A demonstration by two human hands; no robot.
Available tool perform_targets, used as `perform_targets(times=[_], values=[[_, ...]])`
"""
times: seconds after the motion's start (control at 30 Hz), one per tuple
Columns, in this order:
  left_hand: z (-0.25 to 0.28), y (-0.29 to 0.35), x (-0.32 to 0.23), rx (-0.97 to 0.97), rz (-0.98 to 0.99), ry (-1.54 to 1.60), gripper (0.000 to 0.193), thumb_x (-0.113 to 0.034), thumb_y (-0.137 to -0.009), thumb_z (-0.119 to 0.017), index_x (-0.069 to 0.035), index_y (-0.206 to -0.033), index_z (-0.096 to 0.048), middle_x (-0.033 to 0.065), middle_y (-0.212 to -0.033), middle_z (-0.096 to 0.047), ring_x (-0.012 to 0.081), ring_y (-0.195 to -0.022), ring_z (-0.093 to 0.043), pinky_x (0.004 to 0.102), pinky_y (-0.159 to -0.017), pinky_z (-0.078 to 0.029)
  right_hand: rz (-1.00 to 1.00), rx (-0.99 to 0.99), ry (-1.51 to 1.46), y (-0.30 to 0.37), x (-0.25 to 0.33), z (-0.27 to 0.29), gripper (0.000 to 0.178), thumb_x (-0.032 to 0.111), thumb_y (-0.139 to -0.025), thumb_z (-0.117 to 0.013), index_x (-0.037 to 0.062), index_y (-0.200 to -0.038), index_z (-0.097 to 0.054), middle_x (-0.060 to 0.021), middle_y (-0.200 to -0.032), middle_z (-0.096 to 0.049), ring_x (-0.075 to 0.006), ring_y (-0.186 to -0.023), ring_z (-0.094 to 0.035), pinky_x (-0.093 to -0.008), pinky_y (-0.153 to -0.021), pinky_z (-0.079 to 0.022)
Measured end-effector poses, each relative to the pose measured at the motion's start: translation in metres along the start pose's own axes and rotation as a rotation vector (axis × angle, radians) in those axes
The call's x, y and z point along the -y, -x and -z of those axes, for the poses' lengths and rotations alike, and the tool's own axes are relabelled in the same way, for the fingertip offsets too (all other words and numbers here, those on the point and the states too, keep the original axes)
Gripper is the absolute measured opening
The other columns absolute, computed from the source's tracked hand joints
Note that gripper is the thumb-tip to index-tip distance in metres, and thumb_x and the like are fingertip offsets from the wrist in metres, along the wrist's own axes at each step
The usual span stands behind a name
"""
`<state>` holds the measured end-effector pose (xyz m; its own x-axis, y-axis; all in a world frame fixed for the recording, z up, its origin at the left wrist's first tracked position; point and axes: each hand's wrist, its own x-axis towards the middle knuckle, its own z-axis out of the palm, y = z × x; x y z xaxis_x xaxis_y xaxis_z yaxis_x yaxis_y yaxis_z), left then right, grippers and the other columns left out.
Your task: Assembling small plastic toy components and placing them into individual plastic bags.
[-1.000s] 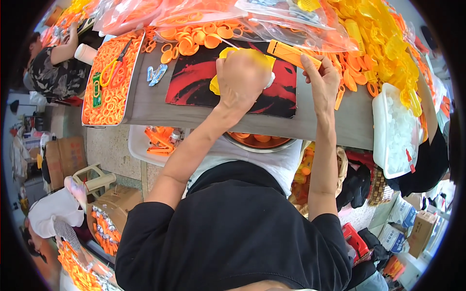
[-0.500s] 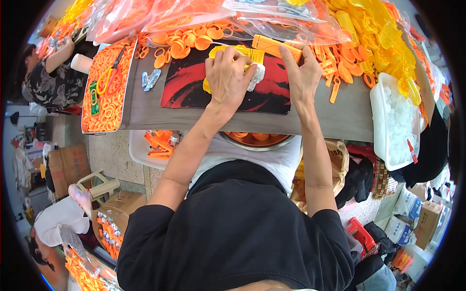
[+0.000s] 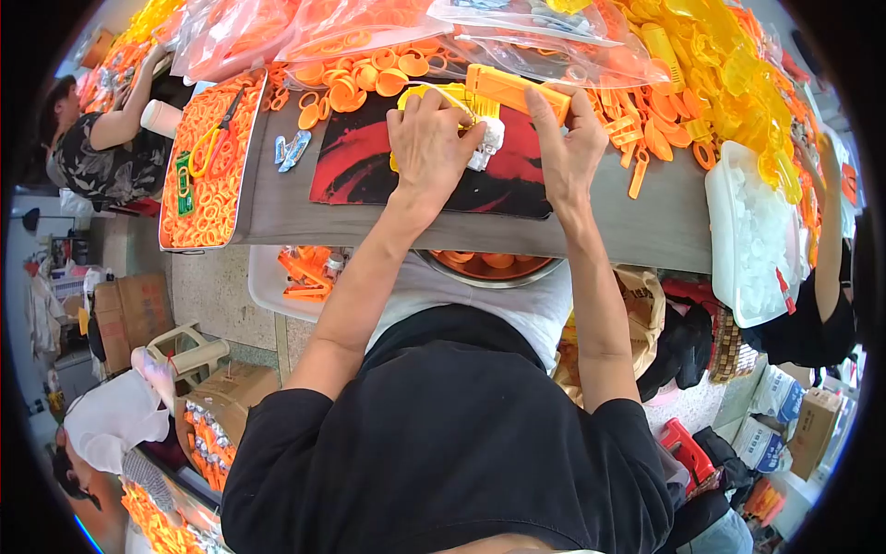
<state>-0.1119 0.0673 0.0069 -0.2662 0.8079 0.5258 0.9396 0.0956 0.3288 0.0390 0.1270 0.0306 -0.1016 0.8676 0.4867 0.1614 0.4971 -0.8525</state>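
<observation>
A person in a black shirt worked with both hands at a grey desk (image 3: 664, 222) over a black-and-red mat (image 3: 369, 175). The right hand (image 3: 568, 138) held an orange casing (image 3: 508, 90) in a closed grip, thumb against fingers, the long part pointing toward ten o'clock. The left hand (image 3: 427, 148) bent over a yellow plastic piece (image 3: 482, 108) near the mat's twelve o'clock edge, a white part (image 3: 493, 137) beside its thumb at three o'clock; whether that grip was closed on anything could not be told, the fingertips being partly hidden.

Around the mat, a tray (image 3: 239, 208) of orange rings stood at nine o'clock, scissors (image 3: 221, 127) lying on top, with blue packets (image 3: 296, 150) between tray and mat. Orange discs (image 3: 346, 90) were heaped between ten and eleven, clear bags (image 3: 378, 28) lay near twelve and yellow plastic parts (image 3: 729, 92) rose at two. A white bin (image 3: 723, 231) of translucent pieces sat between three and four. Beyond the tray, a co-worker (image 3: 111, 129) in a patterned top reached forward.
</observation>
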Motion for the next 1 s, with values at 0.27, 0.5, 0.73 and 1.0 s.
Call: perform_targets(times=[0.27, 0.5, 0.73, 1.0], values=[[-0.007, 0.001, 0.006, 0.09, 0.016, 0.219, 0.016, -0.028, -0.079, -0.08, -0.013, -0.084, -0.08, 0.004, -0.09, -0.067, 0.0244, -0.093, -0.063, 0.0423, -0.08, -0.041, -0.16, -0.083, 0.107, -0.009, -0.025, 0.001, 0.038, 0.034, -0.094, -0.074, -0.0018, -0.089, -0.065, 0.0013, -0.068, -0.054, -0.0074, -0.064, -0.045, -0.0267, -0.057, -0.039], [-0.018, -0.01, -0.012, 0.024, 0.096, 0.042, 0.03, -0.039, -0.079, -0.08, -0.009, -0.076, -0.077, 0.0056, -0.089, -0.07, 0.0251, -0.087, -0.067, 0.0441, -0.078, -0.043, -0.086, -0.033, -0.064, 0.002, -0.005, -0.002, 0.029, 0.028, -0.096, -0.073, -0.0009, -0.096, -0.067, -0.0002, -0.076, -0.061, -0.0061, -0.069, -0.051, -0.0242, -0.062, -0.044], [-0.029, -0.004, -0.007, -0.039, 0.179, 0.185, 0.016, -0.025, -0.077, -0.079, -0.01, -0.074, -0.075, 0.0071, -0.089, -0.067, 0.0265, -0.086, -0.063, 0.0437, -0.082, -0.04, -0.161, -0.091, 0.04, -0.006, -0.022, 0.007, 0.031, 0.028, -0.096, -0.073, -0.0016, -0.095, -0.065, 0.0006, -0.072, -0.055, -0.0077, -0.067, -0.045, -0.0263, -0.06, -0.041], [-0.031, 0.008, -0.009, -0.269, -0.049, 0.566, 0.016, -0.012, -0.08, -0.077, -0.011, -0.092, -0.066, 0.0022, -0.088, -0.061, 0.0237, -0.09, -0.057, 0.0405, -0.091, -0.037, -0.25, -0.158, 0.104, -0.006, -0.043, 0.017, 0.041, 0.036, -0.094, -0.073, -0.0028, -0.086, -0.06, -0.0045, -0.071, -0.054, -0.0132, -0.067, -0.045, -0.0327, -0.062, -0.041]])
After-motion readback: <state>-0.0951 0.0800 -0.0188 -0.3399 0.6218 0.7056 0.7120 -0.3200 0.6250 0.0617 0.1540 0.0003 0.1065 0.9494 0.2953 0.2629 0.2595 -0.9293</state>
